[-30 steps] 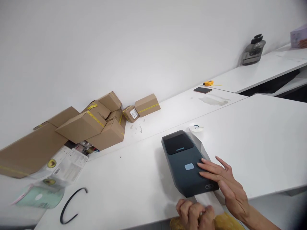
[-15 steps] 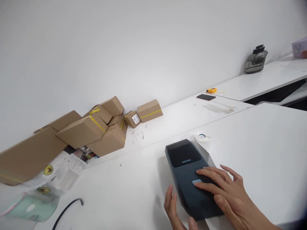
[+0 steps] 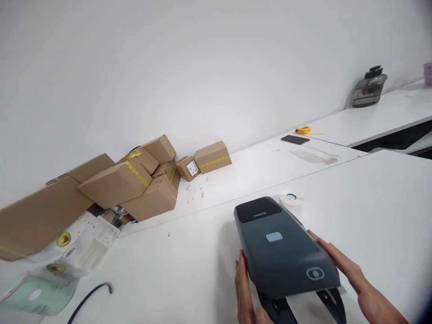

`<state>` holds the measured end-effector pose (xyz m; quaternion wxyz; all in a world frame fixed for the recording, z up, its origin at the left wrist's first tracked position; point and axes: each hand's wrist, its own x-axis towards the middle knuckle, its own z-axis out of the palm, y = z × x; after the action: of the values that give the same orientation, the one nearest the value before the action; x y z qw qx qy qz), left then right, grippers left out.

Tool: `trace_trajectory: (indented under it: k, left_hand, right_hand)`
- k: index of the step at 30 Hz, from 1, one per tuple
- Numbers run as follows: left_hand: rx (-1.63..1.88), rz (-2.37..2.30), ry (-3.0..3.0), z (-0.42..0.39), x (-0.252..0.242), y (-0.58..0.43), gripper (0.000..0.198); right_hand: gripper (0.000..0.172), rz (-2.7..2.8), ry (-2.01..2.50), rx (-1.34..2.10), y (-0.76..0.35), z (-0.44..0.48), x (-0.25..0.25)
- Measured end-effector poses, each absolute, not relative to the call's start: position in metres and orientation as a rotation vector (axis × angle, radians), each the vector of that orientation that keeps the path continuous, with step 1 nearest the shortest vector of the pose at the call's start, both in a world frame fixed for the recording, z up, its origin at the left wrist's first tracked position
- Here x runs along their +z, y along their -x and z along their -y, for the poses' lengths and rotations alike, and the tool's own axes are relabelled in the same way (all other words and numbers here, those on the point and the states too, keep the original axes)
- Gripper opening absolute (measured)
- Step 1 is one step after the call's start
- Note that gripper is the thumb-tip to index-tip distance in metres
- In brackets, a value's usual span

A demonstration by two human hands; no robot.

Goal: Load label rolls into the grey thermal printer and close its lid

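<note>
we see the dark device (image 3: 286, 258), probably a label printer, near five o'clock on the white table (image 3: 182, 283). its cover (image 3: 283, 247) is already up at the six o'clock end, with black inner parts (image 3: 275, 310) showing below; we judge the opening at least partly done and the closing undone. the white roll (image 3: 285, 198) sits outside, just beyond the device's twelve o'clock end; whether paper is threaded inside, we cannot tell. our left hand (image 3: 248, 294) has fingers pressed together along the cover's nine o'clock side; our right hand (image 3: 351, 274) flanks its three o'clock side, forefinger straight, other fingers hidden. whether either hand pinches, we cannot tell.
</note>
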<state>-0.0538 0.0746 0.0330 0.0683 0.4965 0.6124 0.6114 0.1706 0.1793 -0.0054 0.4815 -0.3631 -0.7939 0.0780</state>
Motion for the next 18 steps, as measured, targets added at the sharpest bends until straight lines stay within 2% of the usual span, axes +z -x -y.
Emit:
trace_trajectory:
  k: [3, 6, 9, 14, 18]
  left_hand:
    - [1.933, -1.722, -1.351, -0.1, 0.062, 0.068, 0.057]
    - [2.026, -1.569, -1.204, -0.141, 0.087, 0.085, 0.052]
    - [1.866, -1.54, -1.003, -0.179, 0.093, 0.097, 0.055]
    - [1.6, -1.299, -1.024, -0.197, 0.077, 0.098, 0.092]
    - [1.502, -1.22, -1.041, -0.19, 0.073, 0.097, 0.11]
  right_hand:
    - [0.069, 1.889, 0.907, 0.327, -0.15, -0.179, 0.045]
    - [0.066, 1.828, 0.892, 0.402, -0.123, -0.202, 0.097]
    - [0.061, 1.739, 0.843, 0.412, -0.097, -0.241, 0.13]
    - [0.063, 1.697, 0.898, 0.407, -0.069, -0.299, 0.158]
    - [0.072, 1.746, 0.982, 0.4, -0.064, -0.31, 0.171]
